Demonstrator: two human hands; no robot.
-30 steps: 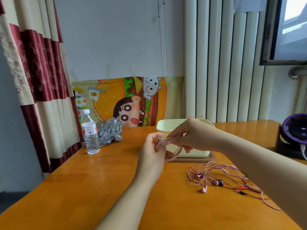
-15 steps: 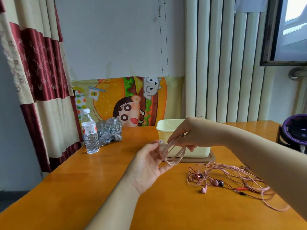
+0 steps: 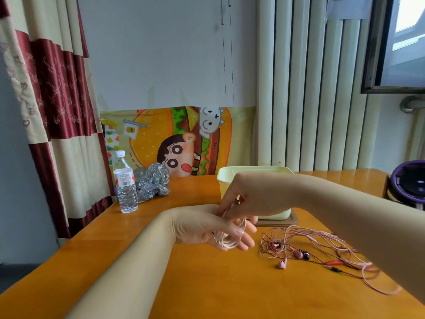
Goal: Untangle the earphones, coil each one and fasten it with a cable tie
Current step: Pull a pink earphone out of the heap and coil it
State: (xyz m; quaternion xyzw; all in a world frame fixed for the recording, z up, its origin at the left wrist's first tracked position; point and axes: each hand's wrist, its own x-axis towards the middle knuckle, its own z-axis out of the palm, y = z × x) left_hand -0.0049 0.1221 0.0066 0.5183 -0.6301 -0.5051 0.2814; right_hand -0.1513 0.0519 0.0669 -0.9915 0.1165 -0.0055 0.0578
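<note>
My left hand (image 3: 200, 229) lies palm up above the table, fingers stretched out to the right. A coil of pale pink earphone cable (image 3: 230, 241) is looped around those fingers. My right hand (image 3: 248, 196) hangs just above it, fingertips pointing down, and pinches the cable at the top of the coil. To the right, a tangle of pink and red earphones (image 3: 310, 245) lies on the table, with a loose pink earbud (image 3: 282, 264) at its near edge. No cable tie can be made out.
A cream plastic tub (image 3: 230, 176) stands on a brown mat behind my hands. A water bottle (image 3: 125, 187) and a crumpled plastic bag (image 3: 151, 180) sit at the far left of the orange table (image 3: 207, 284). A purple device (image 3: 409, 183) stands at the right edge.
My left hand has turned palm up and dropped lower, and the cable loops now sit around its fingers. My right hand has moved down over the coil, still pinching the cable.
</note>
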